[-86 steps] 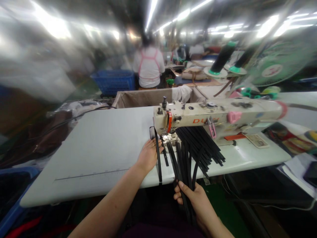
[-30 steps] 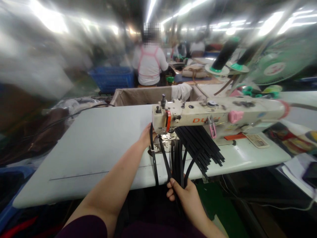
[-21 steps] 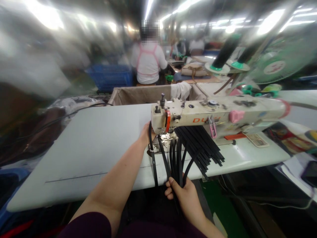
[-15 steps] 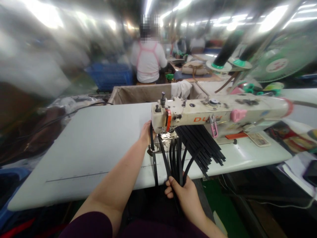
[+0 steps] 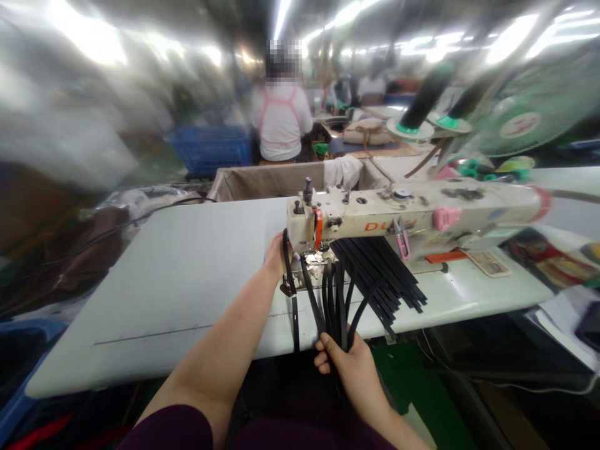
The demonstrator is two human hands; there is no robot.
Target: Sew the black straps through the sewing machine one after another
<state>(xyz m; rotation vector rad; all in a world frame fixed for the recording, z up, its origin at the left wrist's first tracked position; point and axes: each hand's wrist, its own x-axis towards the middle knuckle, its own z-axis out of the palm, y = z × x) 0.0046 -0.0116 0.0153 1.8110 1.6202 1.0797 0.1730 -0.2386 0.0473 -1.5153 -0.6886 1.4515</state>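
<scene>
My right hand (image 5: 344,359) is closed around a fanned bunch of black straps (image 5: 335,306) at the table's front edge. Their far ends reach up to the metal plate under the needle of a white sewing machine (image 5: 347,212). My left hand (image 5: 277,253) is beside the machine head, left of the needle, with its fingers partly hidden. It pinches a narrow black strap (image 5: 287,265) that curves up past it. A black strip (image 5: 295,322) hangs down toward the front edge. More black straps (image 5: 379,275) lie in a pile beneath the machine arm.
A pair of pink-handled snips (image 5: 402,240) hangs on the machine arm. Behind the white table (image 5: 187,269) stands a fabric-lined bin (image 5: 267,178). Thread cones (image 5: 426,100) and a green fan (image 5: 520,125) are at right. A person (image 5: 281,119) faces away farther back.
The view has shifted slightly. The strap by my left hand has bowed a little, and a fingertip now shows near the needle. My right hand keeps its grip on the bunch.
</scene>
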